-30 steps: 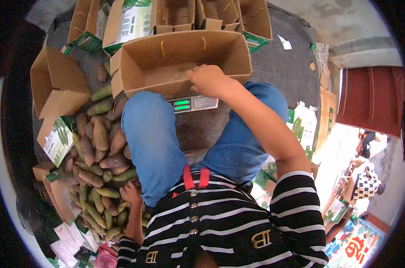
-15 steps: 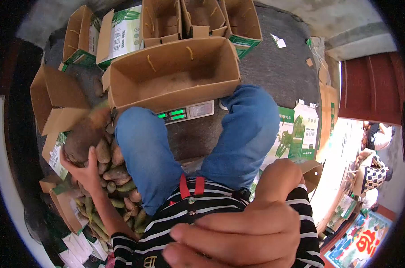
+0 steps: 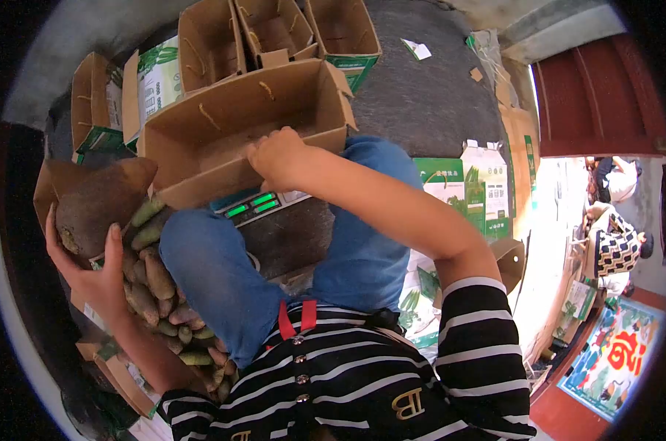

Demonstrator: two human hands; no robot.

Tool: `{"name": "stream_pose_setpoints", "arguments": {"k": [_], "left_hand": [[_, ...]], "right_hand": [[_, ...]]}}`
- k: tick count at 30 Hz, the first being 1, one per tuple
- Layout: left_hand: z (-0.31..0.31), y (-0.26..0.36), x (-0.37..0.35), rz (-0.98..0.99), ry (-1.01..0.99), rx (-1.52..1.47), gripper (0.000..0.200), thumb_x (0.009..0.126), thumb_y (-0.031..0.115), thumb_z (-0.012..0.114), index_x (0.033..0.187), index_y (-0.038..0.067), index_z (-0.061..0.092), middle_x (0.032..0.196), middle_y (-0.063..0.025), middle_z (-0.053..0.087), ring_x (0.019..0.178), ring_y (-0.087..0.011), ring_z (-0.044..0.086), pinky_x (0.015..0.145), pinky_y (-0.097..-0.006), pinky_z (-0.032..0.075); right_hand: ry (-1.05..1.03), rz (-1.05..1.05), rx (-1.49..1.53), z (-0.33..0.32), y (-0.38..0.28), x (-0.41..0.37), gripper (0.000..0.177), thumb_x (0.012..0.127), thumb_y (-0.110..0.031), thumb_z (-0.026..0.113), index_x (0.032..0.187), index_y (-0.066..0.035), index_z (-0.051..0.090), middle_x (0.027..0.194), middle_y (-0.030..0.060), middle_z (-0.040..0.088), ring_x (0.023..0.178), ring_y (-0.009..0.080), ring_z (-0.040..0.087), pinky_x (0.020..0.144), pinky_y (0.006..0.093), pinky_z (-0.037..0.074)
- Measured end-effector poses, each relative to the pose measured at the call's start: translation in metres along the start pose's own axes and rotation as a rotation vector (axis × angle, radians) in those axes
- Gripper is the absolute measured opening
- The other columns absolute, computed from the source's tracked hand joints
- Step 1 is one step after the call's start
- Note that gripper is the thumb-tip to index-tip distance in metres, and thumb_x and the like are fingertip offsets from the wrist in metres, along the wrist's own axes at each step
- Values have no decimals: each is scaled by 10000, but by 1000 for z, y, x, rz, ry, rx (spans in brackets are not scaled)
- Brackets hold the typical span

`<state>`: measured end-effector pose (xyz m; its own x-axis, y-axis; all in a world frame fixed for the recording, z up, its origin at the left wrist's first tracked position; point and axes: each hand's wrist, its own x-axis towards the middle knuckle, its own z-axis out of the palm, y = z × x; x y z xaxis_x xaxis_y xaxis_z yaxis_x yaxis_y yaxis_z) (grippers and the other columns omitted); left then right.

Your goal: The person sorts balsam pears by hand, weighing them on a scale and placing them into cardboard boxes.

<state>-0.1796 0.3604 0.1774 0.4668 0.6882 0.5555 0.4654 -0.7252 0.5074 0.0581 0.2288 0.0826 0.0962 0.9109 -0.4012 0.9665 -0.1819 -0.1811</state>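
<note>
My left hand (image 3: 90,279) is wrapped round the lower side of a large brown root (image 3: 94,213) at the left. My right hand (image 3: 280,160) reaches to the near wall of a big open cardboard box (image 3: 164,176), its fingers bent at the rim; whether they grip it is hard to tell. That box stands beyond my knees, over a scale with lit green digits (image 3: 253,206). Beside my left leg lies a pile of long radishes or tubers (image 3: 156,275), green and brownish.
Several open boxes (image 3: 212,44) stand in a row at the back. Green and white cartons (image 3: 487,191) lie to the right. Past a red door (image 3: 598,95), people (image 3: 616,235) are at the far right. A printed picture (image 3: 616,360) lies lower right.
My right hand has moved from near my chest out to the box rim. My left hand and the large root are further left in view. The whole view has shifted.
</note>
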Motion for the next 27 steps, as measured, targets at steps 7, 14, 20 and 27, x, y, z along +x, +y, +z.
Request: {"name": "stream_pose_setpoints", "arguments": {"k": [7,14,20,27], "left_hand": [[76,4,36,23,-310,-148,705,667,175,734,1277,41,407,1237,-166,463,1142,-277,462,972,-371,361],[173,-27,32,210,-713,25,735,617,168,742,1244,37,381,1173,-216,474,1102,-365,474,916,-399,407],[186,-18,27,346,-804,235,756,584,170,763,1218,77,362,1080,-222,487,1012,-397,505,832,-438,450],[210,-33,9,439,-1127,284,758,566,193,767,1205,78,377,1009,-201,521,984,-382,524,809,-438,461]], "right_hand": [[32,-116,-34,27,11,31,194,761,-108,536,871,-64,689,877,131,672,844,284,653,661,404,518],[15,-153,-44,29,0,29,205,761,-112,540,891,-82,694,920,123,669,865,281,649,678,398,517],[26,-148,-43,31,0,34,203,761,-127,546,891,-75,693,924,116,670,872,273,649,673,390,517],[-31,-127,-38,32,-1,38,200,764,-139,548,896,-101,693,921,109,670,873,261,650,681,388,519]]}}
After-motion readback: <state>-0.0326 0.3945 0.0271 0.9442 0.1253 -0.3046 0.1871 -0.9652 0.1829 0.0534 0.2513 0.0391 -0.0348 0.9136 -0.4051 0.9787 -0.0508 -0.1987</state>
